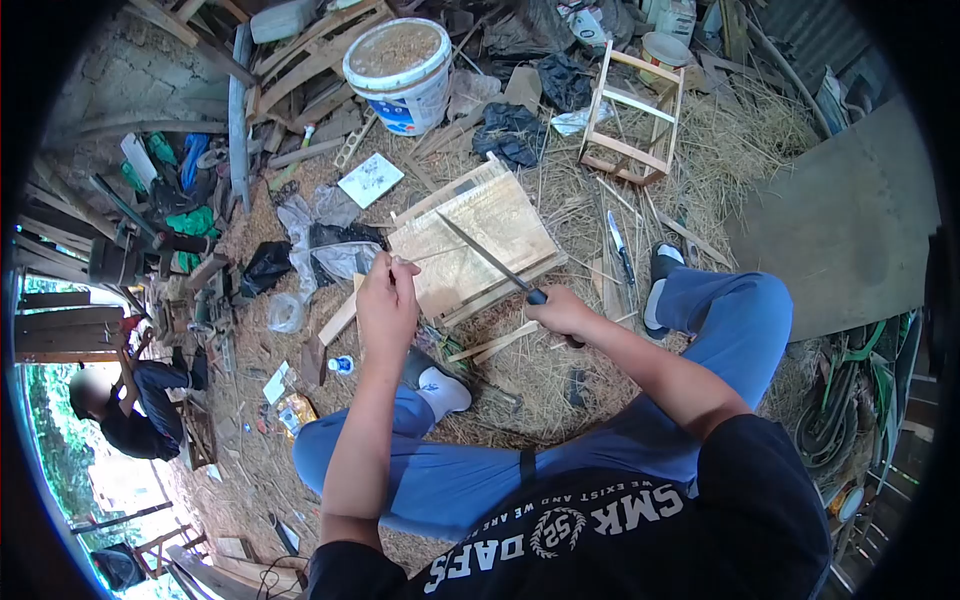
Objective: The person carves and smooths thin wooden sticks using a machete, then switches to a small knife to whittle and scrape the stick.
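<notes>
The left hand [388, 308] pinches what looks like a thin stick [432, 256]. Beyond it, a wooden board [505, 215] lies low down. Over the board, a long blade [487, 254] slants to the right hand [562, 311], curled tight around its black handle [537, 296].

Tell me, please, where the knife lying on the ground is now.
In the head view, the knife lies right of centre, between the wooden panel and the person's right foot, above and to the right of the right hand.
</notes>
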`<action>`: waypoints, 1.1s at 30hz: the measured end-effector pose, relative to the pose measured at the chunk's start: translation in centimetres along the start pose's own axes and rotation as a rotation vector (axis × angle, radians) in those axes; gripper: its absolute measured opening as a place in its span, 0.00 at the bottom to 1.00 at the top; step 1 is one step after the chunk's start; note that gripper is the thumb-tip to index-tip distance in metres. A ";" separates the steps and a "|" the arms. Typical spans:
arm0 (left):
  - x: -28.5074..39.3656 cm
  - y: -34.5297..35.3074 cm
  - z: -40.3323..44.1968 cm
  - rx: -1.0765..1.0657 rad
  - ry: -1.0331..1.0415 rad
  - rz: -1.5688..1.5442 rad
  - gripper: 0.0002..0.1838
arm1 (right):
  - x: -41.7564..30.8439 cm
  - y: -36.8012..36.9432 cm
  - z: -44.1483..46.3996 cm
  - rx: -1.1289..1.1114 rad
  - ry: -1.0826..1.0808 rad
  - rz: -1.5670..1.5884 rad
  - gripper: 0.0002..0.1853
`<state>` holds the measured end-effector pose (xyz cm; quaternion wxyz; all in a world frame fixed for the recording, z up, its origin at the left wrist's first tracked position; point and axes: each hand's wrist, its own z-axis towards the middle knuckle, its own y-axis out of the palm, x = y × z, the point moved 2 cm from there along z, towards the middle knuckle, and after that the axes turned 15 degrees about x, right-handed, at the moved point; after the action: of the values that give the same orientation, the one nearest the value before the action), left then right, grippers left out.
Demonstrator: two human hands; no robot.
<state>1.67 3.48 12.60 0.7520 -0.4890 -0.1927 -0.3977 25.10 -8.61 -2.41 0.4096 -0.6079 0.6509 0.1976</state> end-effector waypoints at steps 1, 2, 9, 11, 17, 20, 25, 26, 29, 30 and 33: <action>0.0 0.0 -0.2 0.000 -0.043 -0.008 0.14 | -0.3 -0.1 0.0 -0.047 0.045 0.162 0.12; -0.9 0.1 -0.5 0.005 -0.094 -0.082 0.14 | -0.4 0.0 -0.2 -0.070 0.104 0.344 0.10; 1.1 -0.4 -2.8 0.047 -0.151 -0.566 0.15 | -6.1 -5.9 -1.3 0.145 0.137 1.005 0.12; 1.0 -0.2 -3.5 0.023 -0.163 -0.617 0.14 | -6.0 -7.9 -1.0 0.149 0.117 1.070 0.10; 1.1 0.5 -3.8 0.025 -0.227 -0.768 0.12 | -7.0 -10.8 -3.0 0.109 0.038 1.090 0.10; 0.7 0.9 -3.7 -0.007 -0.223 -0.785 0.12 | -7.4 -11.0 -4.3 0.079 -0.015 1.076 0.10; 1.1 1.0 -3.6 -0.017 -0.234 -0.838 0.12 | -7.6 -11.0 -4.7 0.067 -0.069 0.982 0.10; 1.2 1.0 -3.6 -0.015 -0.239 -0.850 0.13 | -7.7 -11.0 -4.8 0.063 -0.085 0.963 0.11; 0.5 1.0 -3.7 -0.062 -0.229 -0.871 0.12 | -7.9 -10.9 -4.9 0.068 -0.075 0.987 0.11; 0.2 0.7 -3.4 -0.059 -0.230 -0.871 0.12 | -7.9 -10.9 -4.8 0.067 -0.075 0.985 0.11; -0.2 0.2 -2.3 -0.202 -0.217 -0.604 0.08 | -7.8 -11.0 -4.4 0.155 -0.119 0.945 0.11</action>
<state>1.46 1.57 11.30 0.5231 -0.5212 -0.3676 -0.5653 33.67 -9.08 8.85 0.3555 -0.2010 0.8441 0.3476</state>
